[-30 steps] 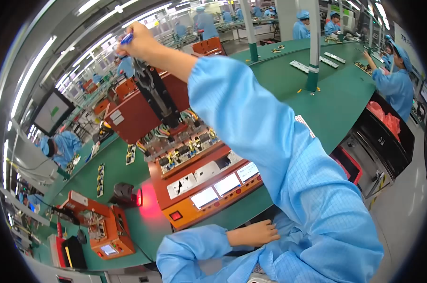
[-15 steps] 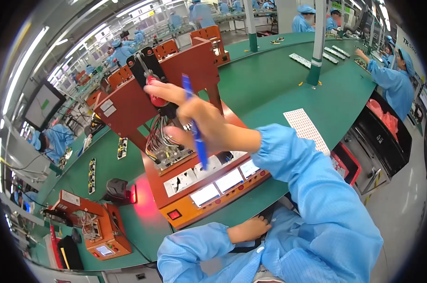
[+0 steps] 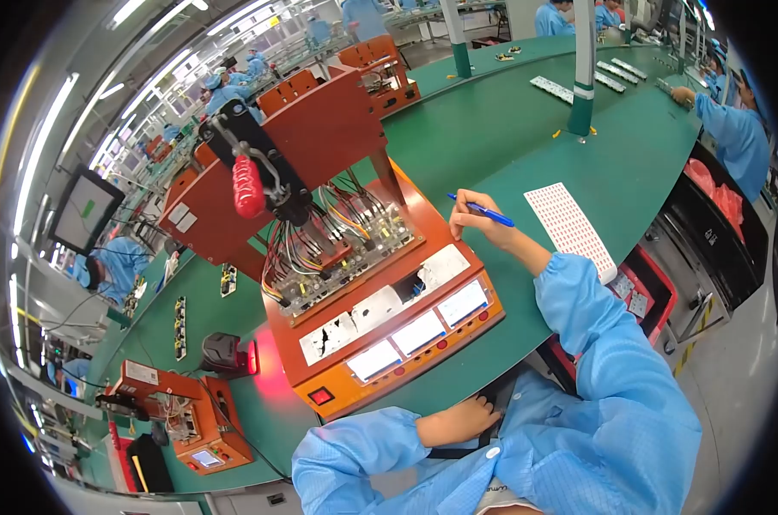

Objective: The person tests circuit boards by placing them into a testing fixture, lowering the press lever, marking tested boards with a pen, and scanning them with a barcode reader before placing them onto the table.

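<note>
Nearest, at the bottom centre of the frame, the left hand (image 3: 468, 419) lies near the table's (image 3: 479, 373) edge, fingers loosely together; its palm is hidden, so I cannot tell whether it holds anything. Just beyond, in the middle, stands an orange wired fixture (image 3: 299, 375), its front carrying three lit displays (image 3: 419, 333) and a red rocker switch (image 3: 321, 396). By the fixture's right edge, right of centre, the right hand (image 3: 482, 210) pinches a blue pen (image 3: 495, 216) slantwise among its fingers; whether its fingertips touch the fixture is not clear. For good handling, a light, tucked grip seems best, with both pen ends away from the displays and the coloured wires (image 3: 333, 202). A white label sheet (image 3: 569, 227) with rows of red marks lies just right of that hand, so the wrist had better not drag across it.

Farther up the fixture, a circuit board assembly (image 3: 342, 268) sits under the wires, below a toggle clamp with a red handle (image 3: 248, 186); fingers should stay well out from beneath that clamp. Left of centre, a barcode scanner (image 3: 226, 354) glows red. Far off, at the upper right, white boards (image 3: 610, 81) lie near a co-worker in blue (image 3: 737, 129).
</note>
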A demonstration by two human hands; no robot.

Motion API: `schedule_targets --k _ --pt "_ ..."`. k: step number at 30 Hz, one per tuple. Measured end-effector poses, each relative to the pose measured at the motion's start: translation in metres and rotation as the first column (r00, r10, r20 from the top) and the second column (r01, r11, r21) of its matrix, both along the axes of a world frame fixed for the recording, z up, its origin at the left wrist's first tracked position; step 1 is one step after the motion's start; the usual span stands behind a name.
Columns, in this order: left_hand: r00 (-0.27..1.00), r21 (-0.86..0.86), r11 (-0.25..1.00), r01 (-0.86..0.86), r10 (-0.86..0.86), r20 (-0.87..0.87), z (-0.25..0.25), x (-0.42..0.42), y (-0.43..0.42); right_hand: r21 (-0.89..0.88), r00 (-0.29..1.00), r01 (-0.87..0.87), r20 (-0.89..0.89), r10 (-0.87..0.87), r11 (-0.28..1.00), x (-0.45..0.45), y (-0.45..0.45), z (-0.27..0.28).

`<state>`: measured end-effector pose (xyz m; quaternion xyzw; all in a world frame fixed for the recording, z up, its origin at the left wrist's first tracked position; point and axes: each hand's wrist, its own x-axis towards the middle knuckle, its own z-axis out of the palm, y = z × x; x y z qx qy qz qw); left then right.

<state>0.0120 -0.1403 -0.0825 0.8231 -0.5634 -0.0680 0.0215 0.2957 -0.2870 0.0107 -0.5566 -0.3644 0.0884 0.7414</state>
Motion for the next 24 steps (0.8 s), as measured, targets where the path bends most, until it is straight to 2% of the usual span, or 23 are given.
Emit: schedule_targets --k 4,7,9,12,13,15,19,24 --pt "0.998 0.070 0.996 0.055 -0.053 -0.032 0.014 0.004 0.000 0.092 0.970 0.089 -0.235 -0.065 0.992 -0.010 0.007 -0.011" --pt "0.998 0.016 0.998 0.057 -0.056 -0.038 0.005 0.001 0.001 0.136 0.975 0.092 -0.212 -0.062 0.986 -0.010 0.007 -0.014" --pt "0.999 -0.018 1.000 0.001 -0.002 -0.053 -0.003 -0.001 0.001 0.081 0.977 0.151 -0.166 -0.136 0.985 -0.009 0.007 -0.017" --pt "0.995 -0.086 0.996 -0.037 0.028 -0.097 -0.027 -0.003 -0.001 0.033 0.984 0.085 -0.159 -0.078 0.996 -0.017 0.006 -0.009" --pt "0.998 -0.067 0.997 -0.032 0.029 -0.052 -0.023 -0.002 0.001 0.001 0.986 0.106 -0.129 -0.105 0.994 -0.020 0.008 -0.008" --pt "1.000 -0.019 1.000 -0.005 0.005 0.021 -0.012 -0.003 0.001 -0.077 0.989 0.143 0.051 -0.139 0.987 -0.023 0.009 -0.008" --pt "0.997 -0.021 0.999 0.026 -0.024 0.074 -0.018 -0.003 0.002 -0.136 0.989 0.144 0.051 -0.138 0.980 -0.037 0.011 0.002" --pt "0.999 0.019 0.999 0.041 -0.040 -0.020 -0.009 0.001 0.002 -0.113 0.989 0.143 0.043 -0.139 0.983 -0.031 0.011 -0.004"
